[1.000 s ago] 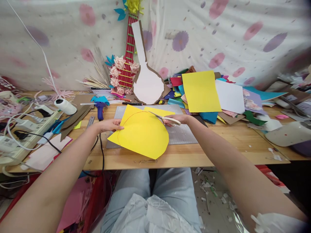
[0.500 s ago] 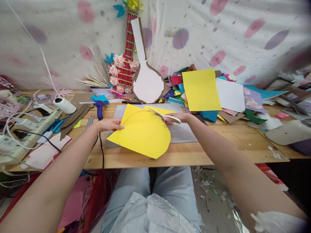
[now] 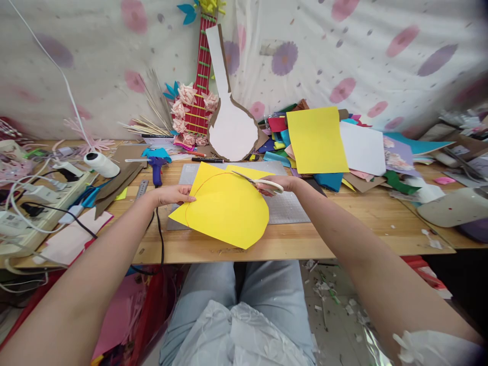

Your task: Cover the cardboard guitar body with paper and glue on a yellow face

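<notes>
A yellow sheet (image 3: pixel 224 208) with a red curved line drawn on it lies over a grey cutting mat (image 3: pixel 290 208) at the table's front. Its right and lower edges are rounded from a cut. My left hand (image 3: pixel 173 195) pinches the sheet's left edge. My right hand (image 3: pixel 280 184) grips white-handled scissors (image 3: pixel 259 182), whose blades sit in the sheet's upper edge along the red line, pointing left.
A blue glue gun (image 3: pixel 157 166), a roll of white thread (image 3: pixel 101 164), a metal ruler (image 3: pixel 142 190) and a power strip (image 3: pixel 41 203) lie at the left. Behind the mat stand a white guitar-shaped cutout (image 3: pixel 231 127) and a red paper guitar (image 3: pixel 200 86). Coloured paper, topped by another yellow sheet (image 3: pixel 316 140), is piled at the right.
The yellow sheet has turned slightly, its lower right rounded edge shifting right. The scissors have edged leftward along the red line. My left hand has hardly moved.
</notes>
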`<state>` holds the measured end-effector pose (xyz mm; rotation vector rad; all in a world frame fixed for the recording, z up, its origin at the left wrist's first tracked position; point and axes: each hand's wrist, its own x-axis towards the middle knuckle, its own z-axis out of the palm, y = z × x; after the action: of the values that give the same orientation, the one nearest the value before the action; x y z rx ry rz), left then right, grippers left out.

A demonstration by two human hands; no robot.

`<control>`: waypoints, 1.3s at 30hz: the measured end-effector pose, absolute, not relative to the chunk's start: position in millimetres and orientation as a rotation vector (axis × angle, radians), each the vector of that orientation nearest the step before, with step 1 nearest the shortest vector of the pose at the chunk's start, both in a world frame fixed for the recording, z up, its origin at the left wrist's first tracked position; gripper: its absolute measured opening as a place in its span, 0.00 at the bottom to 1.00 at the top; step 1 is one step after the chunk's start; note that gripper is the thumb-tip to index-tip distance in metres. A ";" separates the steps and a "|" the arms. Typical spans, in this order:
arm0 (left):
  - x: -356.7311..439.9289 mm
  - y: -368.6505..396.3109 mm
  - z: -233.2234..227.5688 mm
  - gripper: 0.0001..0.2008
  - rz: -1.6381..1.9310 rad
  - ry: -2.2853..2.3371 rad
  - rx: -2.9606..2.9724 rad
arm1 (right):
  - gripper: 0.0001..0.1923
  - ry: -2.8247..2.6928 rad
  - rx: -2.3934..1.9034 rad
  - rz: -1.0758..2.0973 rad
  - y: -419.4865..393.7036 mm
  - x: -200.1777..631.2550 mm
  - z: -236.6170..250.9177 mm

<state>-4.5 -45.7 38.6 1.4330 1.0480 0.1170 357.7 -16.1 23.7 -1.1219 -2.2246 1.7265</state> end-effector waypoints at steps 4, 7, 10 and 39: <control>-4.6 -45.9 37.0 0.28 0.128 1.043 1.428 | 0.24 -2.253 -1.095 1.703 -14.7 358.8 21.7; -4.2 -46.4 36.4 0.28 0.128 1.040 1.429 | 0.25 -2.232 -1.079 1.730 -14.2 358.8 20.6; -4.0 -46.8 35.7 0.27 0.126 1.042 1.431 | 0.25 -2.209 -1.104 1.724 -13.8 359.3 19.4; -7.4 -38.0 39.9 0.26 0.064 1.016 1.315 | 0.23 -2.148 -1.304 1.727 -7.7 365.8 25.7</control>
<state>-7.4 -38.0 39.9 1.3147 1.0164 0.0641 365.8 -7.7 25.7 -1.3037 -2.1481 1.7273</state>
